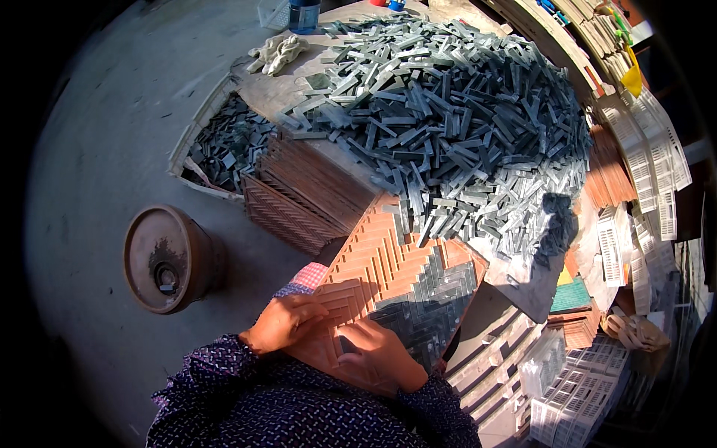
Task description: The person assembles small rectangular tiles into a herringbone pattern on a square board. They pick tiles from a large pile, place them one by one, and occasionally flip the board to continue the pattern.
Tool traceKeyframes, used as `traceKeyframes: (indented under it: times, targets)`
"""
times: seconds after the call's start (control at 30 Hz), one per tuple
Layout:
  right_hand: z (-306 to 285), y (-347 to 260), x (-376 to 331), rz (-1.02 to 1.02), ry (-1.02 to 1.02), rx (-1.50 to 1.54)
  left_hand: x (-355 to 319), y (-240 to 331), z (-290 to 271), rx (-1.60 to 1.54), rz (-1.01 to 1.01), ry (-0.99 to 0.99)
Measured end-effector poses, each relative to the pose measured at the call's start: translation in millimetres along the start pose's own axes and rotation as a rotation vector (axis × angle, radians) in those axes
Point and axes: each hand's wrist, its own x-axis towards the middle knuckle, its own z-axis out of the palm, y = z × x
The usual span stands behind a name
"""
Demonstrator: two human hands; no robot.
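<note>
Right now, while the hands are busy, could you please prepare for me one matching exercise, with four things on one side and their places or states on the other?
Things
1. off-white gloves
2. round brown tub
3. orange grooved board
4. large pile of strips

Places or states
A. under the left hand and the right hand, partly filled with dark strips
B. grey, heaped loosely
C. on the floor, to the person's left
D. lying near a blue container

Pairs: 1-D, 2-C, 3-A, 4-B
</note>
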Motion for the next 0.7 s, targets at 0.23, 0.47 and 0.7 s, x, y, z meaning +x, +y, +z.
traceKeyframes:
  times: [0.23,0.47,0.7]
  targets:
    - [20.8,-5.5,-18.1,0.075,0.012,-0.14,3.4,4.6,0.2,0.036,0.022,0.01]
    - [15.1,-4.3,-4.4,0.086,0.075,-0.146,5.1,3.2,-0.7,0.028,0.013,0.001]
    - [-21.0,27.0,14.3,0.255,0.384,-0.102,1.6,1.3,9.1,0.04,0.076,-0.114]
